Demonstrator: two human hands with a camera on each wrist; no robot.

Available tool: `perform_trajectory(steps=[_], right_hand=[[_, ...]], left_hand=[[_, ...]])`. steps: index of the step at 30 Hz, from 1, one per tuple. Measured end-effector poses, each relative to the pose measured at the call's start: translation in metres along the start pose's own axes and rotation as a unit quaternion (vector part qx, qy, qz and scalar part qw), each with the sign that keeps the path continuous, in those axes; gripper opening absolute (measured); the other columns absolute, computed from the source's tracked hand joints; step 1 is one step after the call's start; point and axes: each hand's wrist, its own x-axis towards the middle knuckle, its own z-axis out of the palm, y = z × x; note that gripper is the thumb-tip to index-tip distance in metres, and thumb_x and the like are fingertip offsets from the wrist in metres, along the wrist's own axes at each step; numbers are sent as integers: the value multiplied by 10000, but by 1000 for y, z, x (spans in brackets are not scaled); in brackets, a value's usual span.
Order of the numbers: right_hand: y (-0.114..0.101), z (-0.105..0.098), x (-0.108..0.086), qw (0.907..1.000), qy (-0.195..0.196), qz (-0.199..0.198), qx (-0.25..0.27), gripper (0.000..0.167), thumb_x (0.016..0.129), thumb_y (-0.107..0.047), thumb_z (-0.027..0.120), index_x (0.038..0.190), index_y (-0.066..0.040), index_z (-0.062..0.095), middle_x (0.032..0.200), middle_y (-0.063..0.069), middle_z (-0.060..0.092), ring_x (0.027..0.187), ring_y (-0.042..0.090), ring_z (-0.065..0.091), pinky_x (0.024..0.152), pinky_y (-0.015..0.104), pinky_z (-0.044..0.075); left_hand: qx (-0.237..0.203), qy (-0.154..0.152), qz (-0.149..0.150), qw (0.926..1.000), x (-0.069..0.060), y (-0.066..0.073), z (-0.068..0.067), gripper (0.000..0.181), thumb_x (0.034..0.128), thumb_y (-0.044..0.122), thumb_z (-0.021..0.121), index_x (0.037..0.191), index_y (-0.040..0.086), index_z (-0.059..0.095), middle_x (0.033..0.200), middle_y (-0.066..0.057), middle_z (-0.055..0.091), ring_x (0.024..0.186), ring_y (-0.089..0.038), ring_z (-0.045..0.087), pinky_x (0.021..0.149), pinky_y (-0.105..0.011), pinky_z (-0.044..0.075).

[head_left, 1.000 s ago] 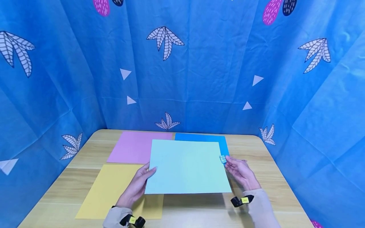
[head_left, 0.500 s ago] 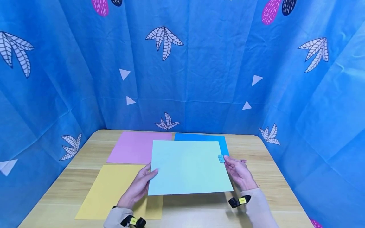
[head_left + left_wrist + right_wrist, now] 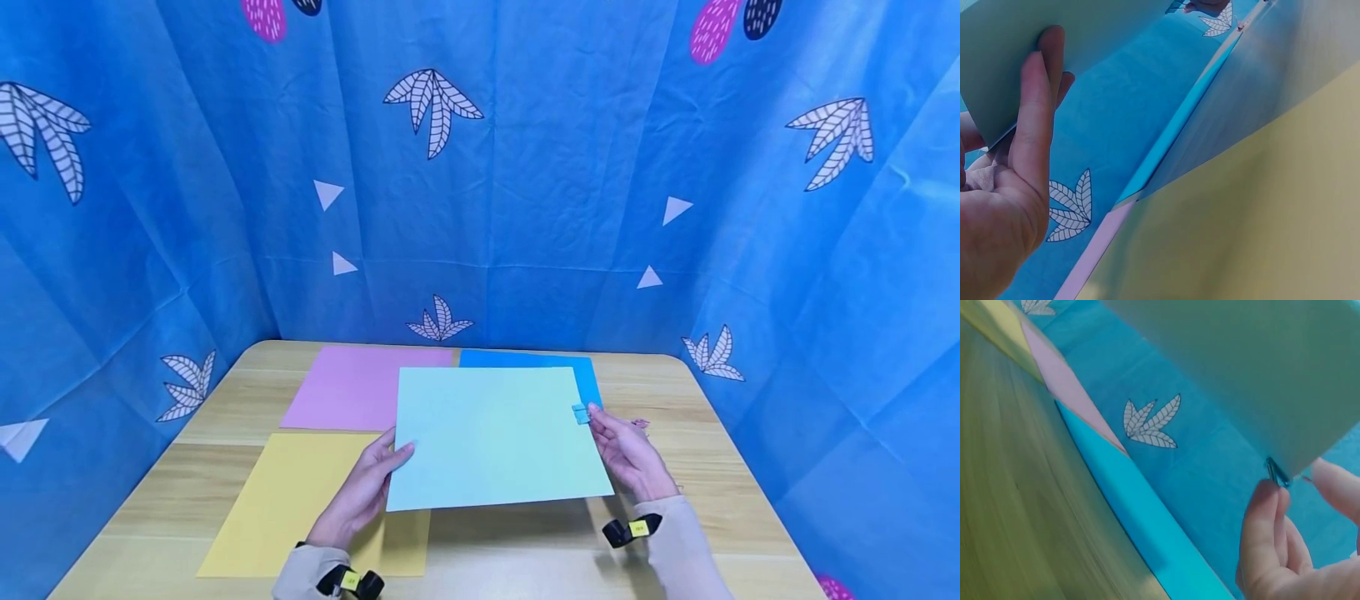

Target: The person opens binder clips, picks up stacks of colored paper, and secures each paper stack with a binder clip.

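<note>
A pale mint-green sheet point(image 3: 487, 437) is held raised over the table, tilted toward the head camera. At its left edge my left hand point(image 3: 363, 483) grips it, thumb on top and straight fingers point(image 3: 1034, 115) underneath. My right hand point(image 3: 630, 454) pinches a small blue clip point(image 3: 581, 414), which looks like a binder clip, at the sheet's right edge. In the right wrist view the clip point(image 3: 1277, 472) meets the sheet's edge between fingertips and thumb; how far it bites is hard to tell.
On the wooden table point(image 3: 697, 467) lie a yellow sheet point(image 3: 277, 508), a pink sheet point(image 3: 352, 387) and a blue sheet point(image 3: 525, 360) partly covered by the mint one. A small pinkish item point(image 3: 640, 423) shows behind the right hand. A patterned blue curtain point(image 3: 487, 208) surrounds the table.
The right hand and the clip have shifted slightly left, so the clip overlaps the sheet's edge more. The sheet's lower right corner has risen a little; the left grip stays.
</note>
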Motion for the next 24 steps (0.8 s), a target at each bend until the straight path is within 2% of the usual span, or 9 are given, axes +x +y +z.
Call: perform_trajectory(steps=[2, 4, 7, 9, 10, 12, 15, 17, 24], right_hand=[[-1, 0, -1, 9998, 30, 8, -179, 119, 1046, -196, 620, 1105, -128, 699, 991, -54, 736, 985, 47, 669, 947, 161, 570], [-3, -1, -1, 9984, -106, 11, -554, 352, 1067, -282, 584, 1340, -60, 597, 1251, 49, 705, 1230, 118, 635, 1101, 223, 517], [-5, -4, -2, 9934, -350, -49, -1093, 725, 1085, -424, 506, 1577, 55, 274, 1604, 244, 413, 1543, 298, 360, 1273, 400, 328], [-6, -8, -3, 9883, -547, -77, -1421, 853, 1089, -502, 439, 1604, 97, 118, 1693, 290, 185, 1597, 379, 170, 1292, 470, 214], [-7, -9, -3, 9870, -527, -81, -1514, 851, 1086, -517, 437, 1600, 94, 142, 1683, 306, 203, 1588, 411, 201, 1290, 488, 239], [-8, -10, -3, 9849, -417, -88, -1675, 785, 1079, -518, 460, 1574, 58, 262, 1602, 270, 391, 1518, 389, 382, 1250, 467, 374], [-10, -13, -2, 9814, -372, -121, -1880, 603, 1078, -475, 498, 1462, -13, 450, 1368, 79, 609, 1280, 233, 607, 1079, 343, 548], [-12, -14, -2, 9799, -433, -154, -1940, 546, 1076, -446, 521, 1424, -26, 492, 1249, -15, 637, 1152, 147, 648, 979, 292, 582], [-15, -18, -5, 9749, -625, -158, -2131, 551, 1081, -398, 533, 1444, 12, 472, 1207, -9, 656, 1037, 123, 685, 922, 292, 614]], left_hand=[[11, 24, 32, 10000, 0, 0, -1, 735, 1083, 190, 510, 1622, -56, 75, 1736, -194, -102, 1588, -427, -176, 1272, -599, -180], [22, 74, 45, 10000, 0, 0, -1, 736, 1083, 198, 511, 1619, -62, 79, 1735, -187, -120, 1583, -428, -194, 1258, -613, -201], [-15, 114, 54, 9999, 0, 0, -2, 714, 1080, 193, 516, 1594, -95, 113, 1735, -186, -125, 1582, -433, -193, 1258, -623, -197], [-74, 90, 40, 9999, 0, -1, -1, 716, 1082, 192, 513, 1593, -99, 105, 1735, -192, -118, 1585, -432, -183, 1267, -614, -183], [-95, 70, 31, 9999, 0, -1, -2, 714, 1082, 192, 511, 1591, -102, 105, 1735, -198, -106, 1588, -432, -169, 1277, -607, -163], [-135, 44, 8, 9999, -1, -1, -2, 720, 1084, 193, 509, 1597, -97, 96, 1736, -205, -86, 1594, -426, -146, 1292, -590, -132], [-150, 41, -8, 9999, -2, -1, -2, 741, 1088, 206, 506, 1622, -59, 66, 1738, -205, -63, 1600, -413, -131, 1301, -573, -123], [-132, 53, 17, 9999, -3, -1, -1, 736, 1086, 210, 510, 1622, -56, 82, 1739, -203, -55, 1600, -413, -134, 1295, -579, -141], [-75, -51, 90, 9999, -3, 1, 1, 722, 1084, 192, 507, 1616, -67, 93, 1737, -209, -47, 1596, -426, -133, 1283, -594, -162]])
